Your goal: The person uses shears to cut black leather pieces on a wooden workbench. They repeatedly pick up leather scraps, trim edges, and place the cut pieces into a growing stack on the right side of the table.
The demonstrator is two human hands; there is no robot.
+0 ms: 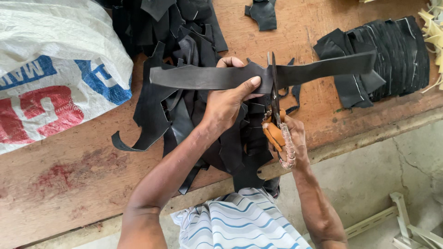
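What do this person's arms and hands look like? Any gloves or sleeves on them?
Both arms are bare from the elbows down: no sleeves, gloves, watch or rings show. The left hand and right hand are uncovered, fingers lean, with short nails visible on the left thumb. The forearms are slim and sinewy. Below them lies white cloth with blue-grey stripes, apparently the person's clothing.

long black leather strip point(258, 74) lay crosswise above brown wooden table point(60, 180) | left hand point(226, 103) under its middle | metal scissors point(275, 99) upright just right of that | heap of black leather scraps point(184, 106) beneath | white woven sack point(50, 69) far left | stack of cut black leather pieces point(392, 55) far right
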